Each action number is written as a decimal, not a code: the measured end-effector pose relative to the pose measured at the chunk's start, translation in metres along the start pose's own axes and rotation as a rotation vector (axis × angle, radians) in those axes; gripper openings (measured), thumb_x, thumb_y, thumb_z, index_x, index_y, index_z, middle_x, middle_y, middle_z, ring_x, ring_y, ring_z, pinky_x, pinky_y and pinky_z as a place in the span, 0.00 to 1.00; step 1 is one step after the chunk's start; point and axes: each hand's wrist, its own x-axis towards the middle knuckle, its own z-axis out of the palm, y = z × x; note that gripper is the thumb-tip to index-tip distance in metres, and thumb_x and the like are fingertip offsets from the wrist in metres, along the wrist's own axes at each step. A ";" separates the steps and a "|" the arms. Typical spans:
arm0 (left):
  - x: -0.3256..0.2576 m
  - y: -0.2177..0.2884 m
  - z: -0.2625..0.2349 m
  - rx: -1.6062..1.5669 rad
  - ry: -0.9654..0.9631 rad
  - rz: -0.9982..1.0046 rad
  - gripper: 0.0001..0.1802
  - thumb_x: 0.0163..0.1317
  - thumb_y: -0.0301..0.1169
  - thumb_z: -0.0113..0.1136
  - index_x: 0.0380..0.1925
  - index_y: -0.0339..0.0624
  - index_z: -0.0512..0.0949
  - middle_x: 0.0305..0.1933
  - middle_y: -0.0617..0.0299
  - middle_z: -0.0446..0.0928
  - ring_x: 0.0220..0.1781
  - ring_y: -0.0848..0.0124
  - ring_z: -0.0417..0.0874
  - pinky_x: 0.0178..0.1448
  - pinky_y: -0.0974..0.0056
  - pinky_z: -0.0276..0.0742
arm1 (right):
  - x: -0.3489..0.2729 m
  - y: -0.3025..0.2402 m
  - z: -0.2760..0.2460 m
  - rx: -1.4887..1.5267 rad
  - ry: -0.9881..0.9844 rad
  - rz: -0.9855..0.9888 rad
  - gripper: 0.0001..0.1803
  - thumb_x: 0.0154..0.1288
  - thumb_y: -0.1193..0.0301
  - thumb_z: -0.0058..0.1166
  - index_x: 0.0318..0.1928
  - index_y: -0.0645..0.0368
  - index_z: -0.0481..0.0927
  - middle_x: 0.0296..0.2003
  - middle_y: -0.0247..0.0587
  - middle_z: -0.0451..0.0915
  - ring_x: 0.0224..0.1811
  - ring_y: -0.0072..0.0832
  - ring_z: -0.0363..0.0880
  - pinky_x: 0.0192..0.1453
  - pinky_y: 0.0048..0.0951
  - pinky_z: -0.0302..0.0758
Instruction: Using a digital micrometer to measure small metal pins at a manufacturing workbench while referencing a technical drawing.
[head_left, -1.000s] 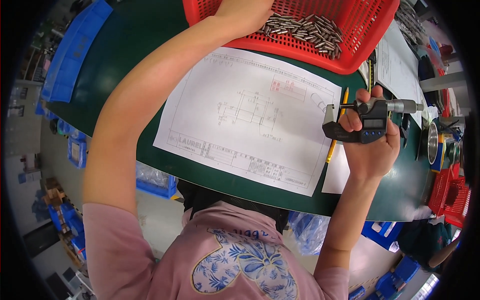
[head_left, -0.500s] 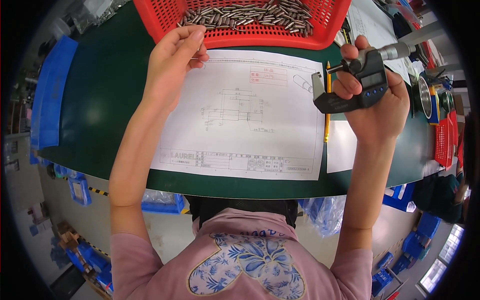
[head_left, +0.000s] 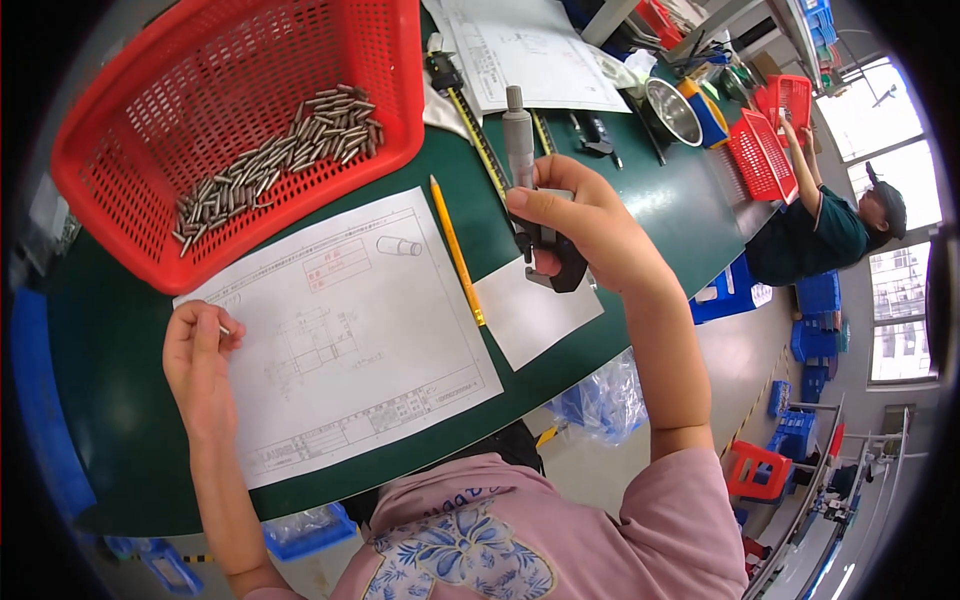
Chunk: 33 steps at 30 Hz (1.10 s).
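My right hand (head_left: 592, 218) is wrapped round a digital micrometer (head_left: 519, 135), raised above the table with its grey thimble pointing away from me. Its dark frame hangs below my fingers, and the display is turned out of sight. At the left edge of the printed drawing (head_left: 420, 345), my left hand (head_left: 203, 360) pinches a small metal pin (head_left: 225, 330) between thumb and fingers; only its tip shows. Beyond that hand stands a red perforated basket (head_left: 330, 50) with many similar metal pins (head_left: 270, 160) heaped on its bottom.
A yellow pencil (head_left: 458, 255) and a blank white sheet (head_left: 535, 315) lie right of the drawing. Calipers (head_left: 462, 105), more papers (head_left: 535, 50) and a metal bowl (head_left: 673, 110) are farther back. A co-worker (head_left: 830, 215) handles red baskets (head_left: 765, 155) at the far right.
The view has swung to the right, bringing the co-worker into sight. The micrometer has turned so its thimble points away from me. Both hands keep hold of their things.
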 end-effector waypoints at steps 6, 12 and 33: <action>0.001 0.003 0.008 -0.025 -0.047 -0.005 0.07 0.61 0.33 0.47 0.29 0.41 0.66 0.25 0.66 0.67 0.28 0.77 0.67 0.37 0.73 0.64 | 0.023 0.014 -0.019 -0.112 0.129 0.088 0.15 0.56 0.61 0.53 0.36 0.61 0.72 0.19 0.32 0.71 0.13 0.16 0.70 0.16 0.16 0.68; 0.005 0.003 0.003 -0.034 -0.053 0.058 0.09 0.62 0.34 0.47 0.26 0.42 0.65 0.25 0.66 0.66 0.28 0.77 0.66 0.36 0.73 0.63 | 0.066 0.011 -0.019 -0.289 0.244 -0.088 0.16 0.54 0.63 0.53 0.32 0.67 0.75 0.16 0.35 0.72 0.12 0.18 0.69 0.14 0.20 0.65; 0.008 -0.003 0.005 -0.050 -0.059 0.030 0.08 0.61 0.32 0.47 0.26 0.41 0.64 0.24 0.66 0.64 0.27 0.79 0.64 0.35 0.74 0.62 | 0.133 0.033 -0.030 -1.067 0.742 -0.583 0.23 0.48 0.52 0.52 0.23 0.62 0.77 0.27 0.47 0.72 0.35 0.39 0.72 0.35 0.37 0.71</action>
